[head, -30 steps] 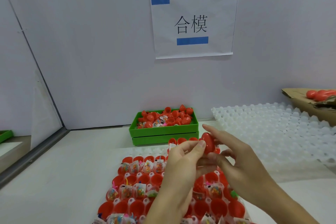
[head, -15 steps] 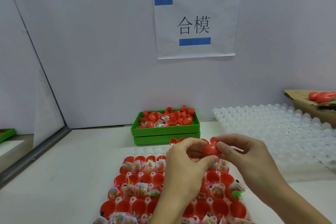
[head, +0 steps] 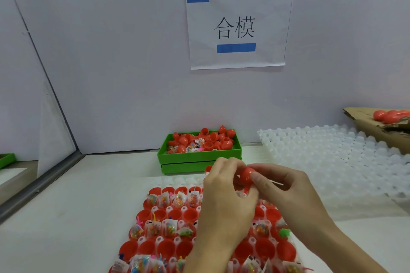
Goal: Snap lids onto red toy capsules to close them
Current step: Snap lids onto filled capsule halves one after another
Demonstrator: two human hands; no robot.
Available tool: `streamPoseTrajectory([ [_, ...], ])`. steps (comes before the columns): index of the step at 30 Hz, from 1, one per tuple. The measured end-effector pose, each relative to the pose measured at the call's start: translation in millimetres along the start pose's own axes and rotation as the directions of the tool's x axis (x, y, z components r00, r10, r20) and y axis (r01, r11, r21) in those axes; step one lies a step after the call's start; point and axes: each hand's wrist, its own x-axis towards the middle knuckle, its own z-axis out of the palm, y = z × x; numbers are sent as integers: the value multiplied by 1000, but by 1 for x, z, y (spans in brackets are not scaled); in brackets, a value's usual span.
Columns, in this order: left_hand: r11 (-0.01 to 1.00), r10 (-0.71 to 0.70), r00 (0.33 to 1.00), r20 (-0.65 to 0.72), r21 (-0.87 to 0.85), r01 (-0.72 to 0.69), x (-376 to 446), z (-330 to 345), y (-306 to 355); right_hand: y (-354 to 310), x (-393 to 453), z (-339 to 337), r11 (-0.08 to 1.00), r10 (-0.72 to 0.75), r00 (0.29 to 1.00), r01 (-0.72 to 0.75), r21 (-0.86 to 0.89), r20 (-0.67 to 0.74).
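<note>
Left hand and right hand pinch 1 red capsule between curled fingertips, above the tray of open red capsule halves. Its long axis cannot be told; fingers hide much of it. Behind stand a green bin of red pieces and a wall sheet reading "合模", with 2 blue bars.

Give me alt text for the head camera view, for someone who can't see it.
Two hands, left hand and right hand, grip one red capsule between them above a tray of open red capsule halves, many holding small bagged toys. Behind it sits a green bin of red parts, beside it an empty white tray.
</note>
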Motion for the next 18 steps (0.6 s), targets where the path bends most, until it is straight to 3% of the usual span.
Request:
streamPoseTrajectory([
  [3,991,80,996,46,102,-85,-1,0,-2,1,1,-3,999,43,999,-43,-3,31],
  [9,995,45,996,81,82,-52,1,0,-5,5,2,-4,992,112,990,-116,43,88],
  [12,983,-98,990,97,-148,112,3,-6,-5,5,4,-7,973,138,989,-145,181,55],
  [14,894,-216,963,159,-365,261,4,-10,-3,2,5,-9,935,152,986,-167,313,71],
  [18,811,-282,944,168,-485,329,3,-6,1,-2,4,-4,910,108,986,-149,386,127],
])
